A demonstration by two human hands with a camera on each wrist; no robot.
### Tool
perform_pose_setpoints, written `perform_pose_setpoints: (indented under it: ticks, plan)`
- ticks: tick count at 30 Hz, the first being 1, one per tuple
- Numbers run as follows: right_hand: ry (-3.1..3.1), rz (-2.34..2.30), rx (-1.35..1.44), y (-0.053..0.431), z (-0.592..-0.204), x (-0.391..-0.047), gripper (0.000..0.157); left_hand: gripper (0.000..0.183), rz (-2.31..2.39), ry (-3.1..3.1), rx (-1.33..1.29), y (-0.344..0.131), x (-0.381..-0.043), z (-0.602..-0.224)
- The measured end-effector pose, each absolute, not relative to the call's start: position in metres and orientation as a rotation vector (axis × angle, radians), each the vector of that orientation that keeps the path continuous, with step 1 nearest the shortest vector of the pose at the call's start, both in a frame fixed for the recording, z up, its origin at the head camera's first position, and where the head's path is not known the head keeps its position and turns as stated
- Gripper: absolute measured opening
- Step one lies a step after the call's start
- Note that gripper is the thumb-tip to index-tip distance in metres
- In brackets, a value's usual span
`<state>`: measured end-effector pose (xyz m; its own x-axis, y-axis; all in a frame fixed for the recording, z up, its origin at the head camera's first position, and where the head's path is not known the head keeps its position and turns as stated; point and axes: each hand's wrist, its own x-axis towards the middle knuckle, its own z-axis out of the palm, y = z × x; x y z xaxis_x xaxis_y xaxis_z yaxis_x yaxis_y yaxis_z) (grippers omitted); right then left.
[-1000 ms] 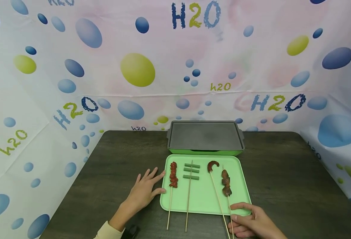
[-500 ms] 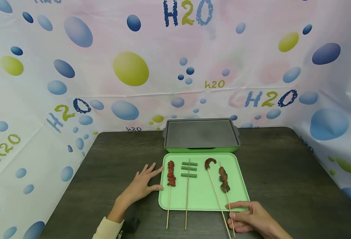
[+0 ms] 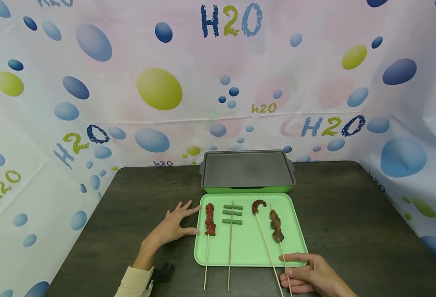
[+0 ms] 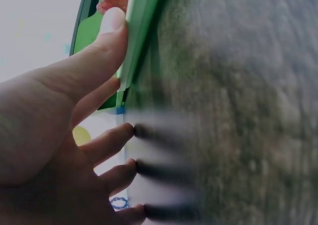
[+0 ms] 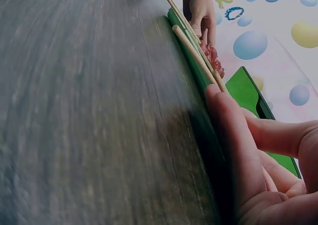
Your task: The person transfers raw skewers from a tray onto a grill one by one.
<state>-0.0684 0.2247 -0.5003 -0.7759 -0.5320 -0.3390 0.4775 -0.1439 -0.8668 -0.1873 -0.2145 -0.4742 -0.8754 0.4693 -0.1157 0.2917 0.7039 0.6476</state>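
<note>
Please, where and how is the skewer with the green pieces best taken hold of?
The green skewer is probably best pinched by its bare near end, from the person's side: this thin end sticks out past the tray, while the green pieces sit near the far tip.

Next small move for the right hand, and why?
Probably lift the brown meat skewer slightly off the green tray: the right hand appears to pinch its stick, while the left hand touches the tray's left rim and could steady it.
</note>
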Motion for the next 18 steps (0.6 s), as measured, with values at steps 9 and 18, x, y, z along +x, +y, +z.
perform_pose_setpoints:
  ticks: [9, 18]
  plan:
    - [1.473, -2.026, 0.010, 0.2237, -0.4977, -0.0681, 0.040, 0.081, 0.944, 2.618, 0.601, -0.2144, -0.1931, -0.4680]
    - [1.488, -2.048, -0.047, 0.2288, -0.4900, -0.0709, 0.036, 0.081, 0.930, 2.624, 0.609, -0.2178, -0.1913, -0.4741]
